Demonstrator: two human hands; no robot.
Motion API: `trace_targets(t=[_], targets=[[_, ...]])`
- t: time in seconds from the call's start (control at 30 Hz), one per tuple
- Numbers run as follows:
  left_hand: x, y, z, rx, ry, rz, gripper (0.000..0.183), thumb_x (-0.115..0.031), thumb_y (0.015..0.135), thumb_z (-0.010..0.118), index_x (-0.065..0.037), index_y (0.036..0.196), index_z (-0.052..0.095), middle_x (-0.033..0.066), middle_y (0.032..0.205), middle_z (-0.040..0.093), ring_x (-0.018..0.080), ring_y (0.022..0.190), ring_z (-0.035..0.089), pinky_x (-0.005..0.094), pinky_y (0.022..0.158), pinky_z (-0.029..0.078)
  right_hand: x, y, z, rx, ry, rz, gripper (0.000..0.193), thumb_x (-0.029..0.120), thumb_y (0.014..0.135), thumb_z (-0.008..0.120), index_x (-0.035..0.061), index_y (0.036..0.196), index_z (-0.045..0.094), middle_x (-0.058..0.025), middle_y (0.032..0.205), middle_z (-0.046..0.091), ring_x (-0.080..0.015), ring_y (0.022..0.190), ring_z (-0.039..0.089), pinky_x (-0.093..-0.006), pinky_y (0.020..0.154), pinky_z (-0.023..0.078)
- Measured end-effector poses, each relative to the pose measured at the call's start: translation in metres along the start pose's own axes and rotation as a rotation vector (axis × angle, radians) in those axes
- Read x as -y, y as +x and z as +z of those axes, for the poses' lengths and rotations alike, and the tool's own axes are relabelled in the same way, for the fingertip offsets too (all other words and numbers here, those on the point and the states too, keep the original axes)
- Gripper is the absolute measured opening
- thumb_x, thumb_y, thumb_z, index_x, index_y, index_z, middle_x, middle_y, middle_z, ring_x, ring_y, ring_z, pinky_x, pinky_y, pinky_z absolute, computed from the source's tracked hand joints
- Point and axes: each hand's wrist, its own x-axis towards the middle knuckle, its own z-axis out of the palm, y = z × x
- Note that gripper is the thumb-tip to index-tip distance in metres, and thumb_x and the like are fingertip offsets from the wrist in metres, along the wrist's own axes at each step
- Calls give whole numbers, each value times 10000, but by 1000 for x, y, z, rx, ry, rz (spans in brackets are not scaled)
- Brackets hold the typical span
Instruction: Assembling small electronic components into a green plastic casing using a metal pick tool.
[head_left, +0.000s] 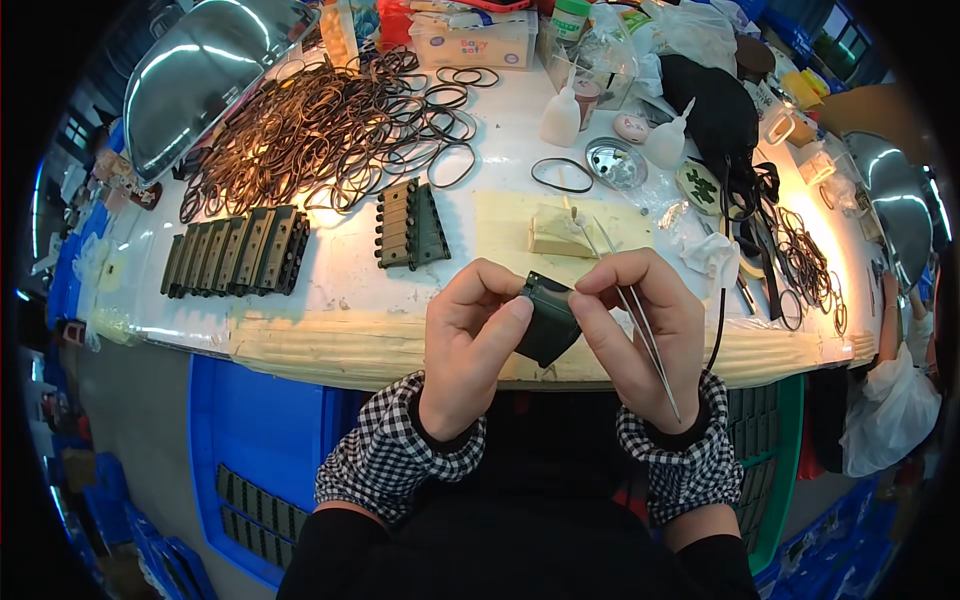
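Note:
My left hand [465, 345] pinches a small dark green plastic housing [548, 325] between thumb and fingers, just above the table's near edge. The housing is tilted. At its right side, the thumb and fingertips of my right hand [650, 340] are pinched together, touching or very near it; whether they hold anything thin there is too small to tell. Metal tweezers [655, 362] lie through my right hand, tips pointing away. Beyond the hands sits a pale yellow block [560, 240] on a yellowish mat. A single black rubber ring [562, 175] lies farther back.
Black rubber rings [320, 130] are heaped at the back left under a shiny lamp shade [190, 85]. Dark green housings stand in a long row [235, 252] and a short stack [412, 225]. White squeeze bottles [560, 118] and a metal dish [615, 163] stand back right. A blue bin [260, 400] sits below.

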Motion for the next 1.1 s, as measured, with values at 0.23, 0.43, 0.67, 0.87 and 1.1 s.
trace_targets(t=[0.23,0.43,0.67,0.87,1.1], targets=[[2,-3,-2,23,69,84,108,-34,901,548,31,986,558,81,935,660,95,845,609,253,780,500,0,-2,2,-3,-17,-36,103,-19,844,652,-4,931,599,-30,811,620,-65,695,579,-207,633,465],[3,-4,-4,23,38,86,118,-34,900,544,37,994,555,88,935,661,100,843,612,255,779,502,0,-2,4,3,-20,-57,99,-22,838,653,-4,921,602,-34,817,616,-72,687,567,-210,628,462],[2,-4,-4,-17,-9,28,91,-49,901,530,20,960,535,98,930,665,103,831,618,255,752,509,-2,-1,8,-7,-15,-39,102,-16,833,655,0,920,605,-26,779,611,-71,674,574,-208,623,466],[1,-2,-10,-10,-182,-157,95,-84,885,495,-6,927,530,84,880,665,91,766,609,235,673,501,2,-1,11,13,-38,-2,107,6,839,671,9,929,612,-34,767,617,-77,679,590,-209,635,475],[-1,8,-18,-79,-277,-405,157,-188,855,482,-36,883,509,122,888,645,185,801,629,295,735,519,-25,35,-8,-128,-496,-276,104,22,833,667,27,935,650,-76,760,599,-242,720,572,-324,651,455]])
